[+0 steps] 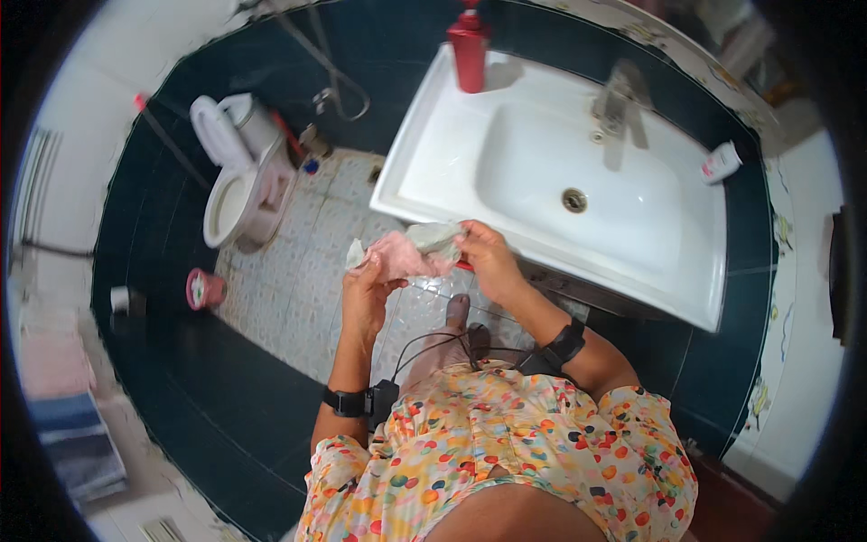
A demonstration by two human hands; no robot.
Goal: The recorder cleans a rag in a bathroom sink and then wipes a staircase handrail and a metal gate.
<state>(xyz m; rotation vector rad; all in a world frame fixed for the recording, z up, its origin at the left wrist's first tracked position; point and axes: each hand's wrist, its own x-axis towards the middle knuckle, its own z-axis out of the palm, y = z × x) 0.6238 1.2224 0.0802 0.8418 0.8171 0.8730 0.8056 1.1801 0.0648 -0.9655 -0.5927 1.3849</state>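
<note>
A crumpled pink and pale green cloth [406, 252] is stretched between my two hands, in front of the washbasin's near left edge. My left hand [371, 291] pinches its left part between thumb and fingers. My right hand [489, 261] grips the pale green right end with the fingertips. Just right of the hands lies the white washbasin [433, 183], with a metal faucet [616, 101] and a drain [574, 200]. A small red thing shows partly behind the cloth by my right hand; what it is I cannot tell.
A red pump bottle [469, 54] stands on the basin's back left corner, and a white container [721, 162] at its right rim. Leftward are a toilet [234, 203] with raised lid and a pink waste bin [205, 289]. Towels [74, 433] hang at far left. Cables run between my forearm straps.
</note>
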